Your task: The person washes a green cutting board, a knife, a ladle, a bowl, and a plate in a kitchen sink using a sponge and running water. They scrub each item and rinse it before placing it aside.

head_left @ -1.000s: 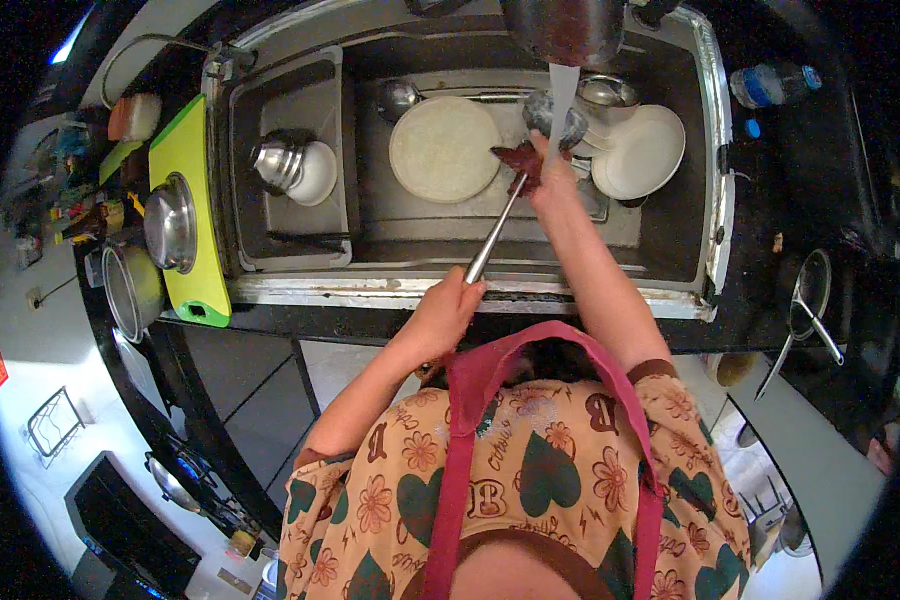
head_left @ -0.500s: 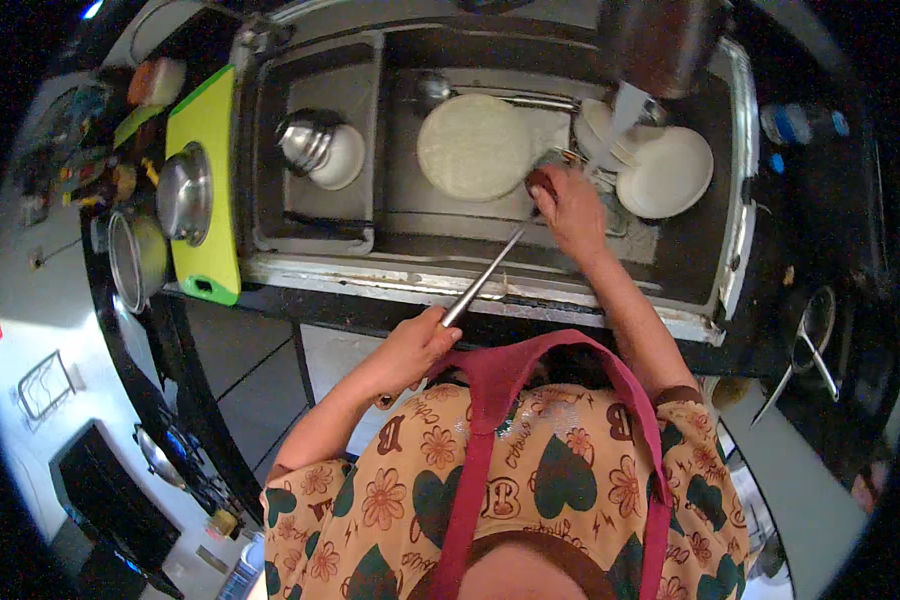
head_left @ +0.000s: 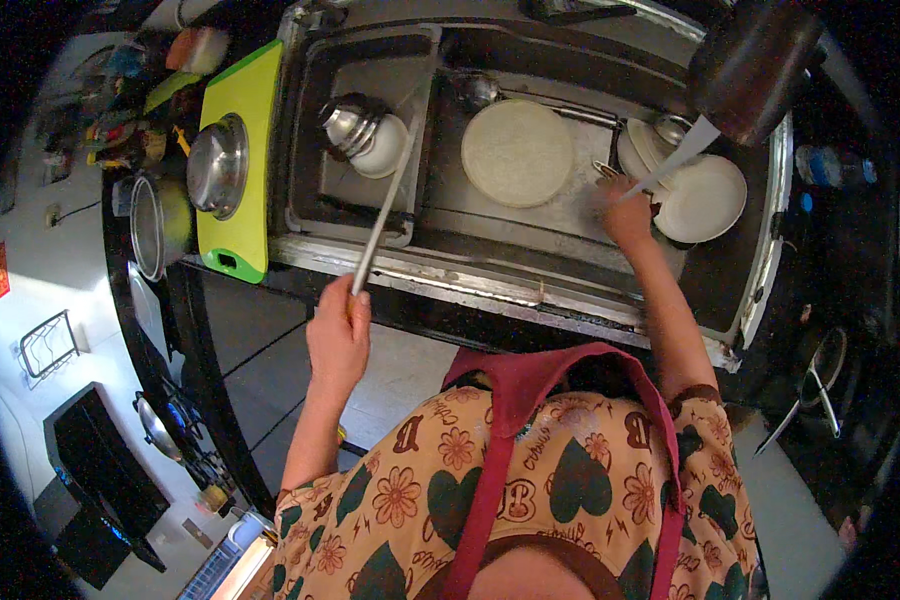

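Observation:
My left hand [head_left: 340,335] is closed round one end of a long, slim metal utensil [head_left: 382,218], raised over the sink's near edge. Its far end, blurred, points toward the left basin, so its kind does not show. Inside the larger basin my right hand [head_left: 628,215] is low, beside the white dishes [head_left: 708,200], with fingers curled and smeared by motion. Something dark shows at its fingers, too unclear to name. A water stream [head_left: 685,155] runs from the dark faucet [head_left: 755,75] down toward this hand. Left of it lies a round cream disc [head_left: 517,152].
Metal bowls [head_left: 350,122] and a white bowl [head_left: 382,150] sit in the left basin [head_left: 305,180]. A metal bowl [head_left: 218,165] rests on the green cutting board [head_left: 253,110], with a pot [head_left: 160,228] beside it. A strainer [head_left: 828,355] lies at the right.
My left hand has moved left and away from my body, swinging the metal utensil from near my right hand toward the left basin. My right hand stays low beside the white dishes.

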A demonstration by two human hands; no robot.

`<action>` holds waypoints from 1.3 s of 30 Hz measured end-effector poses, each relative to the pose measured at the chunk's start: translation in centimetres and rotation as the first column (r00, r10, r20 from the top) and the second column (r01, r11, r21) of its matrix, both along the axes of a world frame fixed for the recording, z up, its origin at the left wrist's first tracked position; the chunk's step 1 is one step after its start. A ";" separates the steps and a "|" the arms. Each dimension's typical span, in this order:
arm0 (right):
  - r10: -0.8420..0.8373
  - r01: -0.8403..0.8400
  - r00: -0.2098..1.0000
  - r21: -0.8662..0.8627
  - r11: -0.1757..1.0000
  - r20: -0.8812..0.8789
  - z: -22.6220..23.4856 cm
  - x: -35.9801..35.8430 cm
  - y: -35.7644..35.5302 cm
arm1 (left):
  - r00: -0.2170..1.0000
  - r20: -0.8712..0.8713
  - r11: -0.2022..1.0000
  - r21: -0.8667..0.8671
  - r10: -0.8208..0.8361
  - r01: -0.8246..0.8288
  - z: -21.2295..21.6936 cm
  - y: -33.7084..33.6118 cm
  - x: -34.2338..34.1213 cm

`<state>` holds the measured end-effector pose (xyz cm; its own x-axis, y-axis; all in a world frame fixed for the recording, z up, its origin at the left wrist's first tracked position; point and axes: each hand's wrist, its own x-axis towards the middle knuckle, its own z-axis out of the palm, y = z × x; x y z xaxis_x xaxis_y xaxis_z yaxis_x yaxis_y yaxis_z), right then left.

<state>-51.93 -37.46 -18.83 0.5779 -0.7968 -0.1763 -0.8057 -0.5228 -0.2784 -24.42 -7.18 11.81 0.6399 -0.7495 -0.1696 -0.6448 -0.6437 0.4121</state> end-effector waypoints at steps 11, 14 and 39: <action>0.223 -0.218 0.954 -0.048 0.975 0.201 3.4 6.2 2.7 | 0.919 0.382 0.940 0.339 -0.100 -0.039 -4.8 -3.9 4.1; -0.157 0.134 0.954 0.104 0.985 0.255 2.3 7.3 2.5 | 0.921 0.365 0.937 0.349 -0.140 0.004 -7.0 -3.9 4.3; -0.680 -0.080 0.733 0.994 -0.072 0.010 6.5 -0.5 0.4 | 0.175 -0.904 0.833 0.266 0.391 -0.486 -23.9 -16.3 -3.0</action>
<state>-52.45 -37.05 -12.28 0.6068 -0.2070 -0.7674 -0.3606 0.7887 -0.4979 -27.44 -23.44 -12.08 0.3308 -0.4405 -0.8346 0.5526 -0.6265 0.5497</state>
